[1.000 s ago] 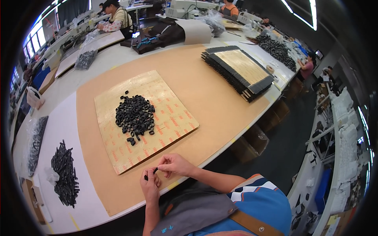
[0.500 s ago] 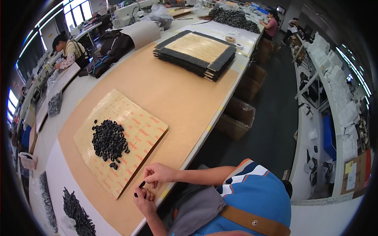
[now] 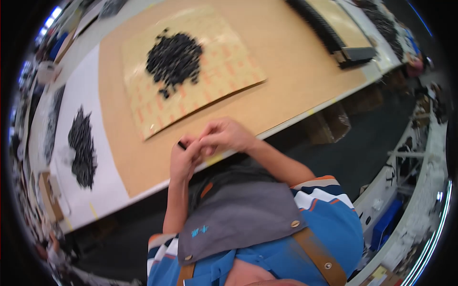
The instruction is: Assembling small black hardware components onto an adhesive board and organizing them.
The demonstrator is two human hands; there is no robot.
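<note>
My left hand (image 3: 183, 159) is closed, with the dark end of a narrow black strip (image 3: 182, 145) showing at its fingers. Pressed up against it, my right hand (image 3: 226, 136) has its thumb and fingers pinched together; whatever lies between them is hidden and blurred. Both hands are above the table's near edge. Just beyond them lies a yellowish board (image 3: 229, 62) with faint red print, and on it a heap of small black rings (image 3: 174, 59).
To the left, a bundle of black strips (image 3: 82, 148) rests on white paper beside a plastic-wrapped bundle (image 3: 54, 126). A stack of boards edged with black strips (image 3: 353, 55) stands at the far right. An open carton (image 3: 334, 124) sits below the table edge.
The view has swung, so the table things appear turned and shifted. My hands have come together; the black strip visible between them earlier now shows only as a short end at my left hand.
</note>
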